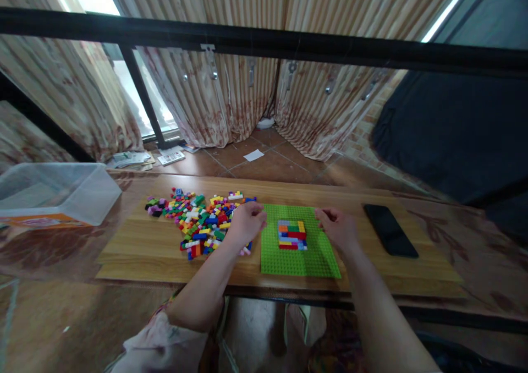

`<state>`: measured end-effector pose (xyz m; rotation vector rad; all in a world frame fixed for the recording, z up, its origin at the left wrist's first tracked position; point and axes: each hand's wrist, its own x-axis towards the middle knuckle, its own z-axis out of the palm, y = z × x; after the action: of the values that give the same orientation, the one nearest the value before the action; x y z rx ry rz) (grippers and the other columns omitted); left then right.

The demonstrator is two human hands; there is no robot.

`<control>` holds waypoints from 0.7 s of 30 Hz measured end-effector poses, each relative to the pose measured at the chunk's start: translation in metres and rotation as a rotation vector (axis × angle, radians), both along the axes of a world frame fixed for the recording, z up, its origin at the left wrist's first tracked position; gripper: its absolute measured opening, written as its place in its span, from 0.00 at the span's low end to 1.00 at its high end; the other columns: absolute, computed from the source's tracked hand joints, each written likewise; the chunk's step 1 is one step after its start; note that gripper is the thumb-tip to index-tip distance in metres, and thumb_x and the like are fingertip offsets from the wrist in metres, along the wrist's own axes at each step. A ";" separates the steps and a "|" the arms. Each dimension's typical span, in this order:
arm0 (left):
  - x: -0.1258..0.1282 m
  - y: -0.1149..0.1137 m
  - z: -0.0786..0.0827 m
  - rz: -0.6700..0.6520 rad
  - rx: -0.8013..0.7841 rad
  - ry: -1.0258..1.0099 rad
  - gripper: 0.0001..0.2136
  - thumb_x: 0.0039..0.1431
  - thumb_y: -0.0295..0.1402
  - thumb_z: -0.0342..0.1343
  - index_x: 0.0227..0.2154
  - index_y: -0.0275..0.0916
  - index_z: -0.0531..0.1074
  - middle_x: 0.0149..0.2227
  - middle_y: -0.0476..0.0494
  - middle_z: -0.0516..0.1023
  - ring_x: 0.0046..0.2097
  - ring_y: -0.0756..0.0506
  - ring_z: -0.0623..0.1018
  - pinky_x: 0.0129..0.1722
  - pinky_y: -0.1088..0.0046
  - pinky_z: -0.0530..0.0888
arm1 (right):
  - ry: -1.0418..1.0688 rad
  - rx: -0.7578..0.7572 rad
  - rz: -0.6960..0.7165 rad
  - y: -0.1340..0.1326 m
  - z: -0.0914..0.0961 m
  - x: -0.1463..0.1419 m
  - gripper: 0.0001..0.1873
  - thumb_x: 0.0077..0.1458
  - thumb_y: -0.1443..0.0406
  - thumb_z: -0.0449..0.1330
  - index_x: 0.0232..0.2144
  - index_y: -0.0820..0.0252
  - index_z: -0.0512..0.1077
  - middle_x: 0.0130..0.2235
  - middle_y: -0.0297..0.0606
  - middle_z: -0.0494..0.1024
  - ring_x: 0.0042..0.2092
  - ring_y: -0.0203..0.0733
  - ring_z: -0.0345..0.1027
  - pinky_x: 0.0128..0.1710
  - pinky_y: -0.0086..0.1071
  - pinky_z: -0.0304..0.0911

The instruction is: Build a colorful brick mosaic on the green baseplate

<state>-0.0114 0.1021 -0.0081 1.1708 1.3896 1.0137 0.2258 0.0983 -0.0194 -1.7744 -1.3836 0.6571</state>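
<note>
A green baseplate (317, 257) lies on the wooden board, with a small block of stacked coloured bricks (292, 234) built near its middle. My left hand (246, 223) rests at the plate's left edge, over the right end of a loose pile of coloured bricks (193, 219); its fingers are curled and whatever they hold is hidden. My right hand (338, 227) sits at the plate's upper right edge with its fingers curled in; I cannot see anything in them.
A black phone (390, 230) lies on the board right of the plate. A clear plastic tub (53, 191) stands at the far left. The wooden board (136, 252) ends just before my body. Curtains and a black rail stand beyond the table.
</note>
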 end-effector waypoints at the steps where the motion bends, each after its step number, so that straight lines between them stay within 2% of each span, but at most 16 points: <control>1: -0.004 0.002 0.004 0.038 0.020 -0.015 0.06 0.50 0.24 0.55 0.32 0.33 0.73 0.19 0.52 0.73 0.20 0.52 0.73 0.19 0.81 0.67 | -0.014 0.036 -0.009 0.000 0.002 -0.002 0.23 0.51 0.48 0.55 0.30 0.63 0.75 0.26 0.40 0.77 0.26 0.39 0.68 0.27 0.32 0.61; 6: -0.024 0.006 0.022 0.197 0.043 -0.157 0.04 0.49 0.26 0.57 0.30 0.34 0.74 0.20 0.51 0.75 0.19 0.54 0.71 0.21 0.82 0.68 | -0.049 0.163 0.108 -0.009 0.012 -0.032 0.20 0.52 0.50 0.55 0.29 0.61 0.74 0.26 0.38 0.76 0.29 0.41 0.68 0.31 0.33 0.61; 11: -0.040 0.004 0.032 0.280 0.076 -0.151 0.05 0.48 0.26 0.57 0.30 0.33 0.74 0.21 0.51 0.75 0.20 0.55 0.71 0.20 0.83 0.67 | -0.061 0.167 0.383 -0.024 0.017 -0.074 0.12 0.55 0.58 0.55 0.30 0.59 0.74 0.31 0.37 0.77 0.33 0.40 0.69 0.34 0.33 0.63; 16: -0.048 0.005 0.028 0.273 0.077 -0.129 0.08 0.49 0.28 0.58 0.33 0.32 0.75 0.24 0.49 0.77 0.22 0.54 0.73 0.23 0.82 0.69 | -0.214 0.132 0.671 -0.032 0.013 -0.101 0.09 0.55 0.66 0.54 0.36 0.55 0.74 0.37 0.36 0.75 0.37 0.39 0.68 0.39 0.34 0.62; 21: -0.051 0.006 0.018 0.238 0.090 -0.102 0.09 0.49 0.29 0.58 0.34 0.33 0.75 0.24 0.49 0.77 0.24 0.53 0.75 0.24 0.81 0.70 | -0.364 0.089 0.767 -0.031 0.008 -0.115 0.14 0.56 0.70 0.54 0.44 0.54 0.73 0.41 0.38 0.74 0.43 0.42 0.67 0.44 0.36 0.61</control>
<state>-0.0620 0.1086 0.0097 1.0199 1.4375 1.2973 0.1107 0.0675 -0.0117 -1.2968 -2.3429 0.6538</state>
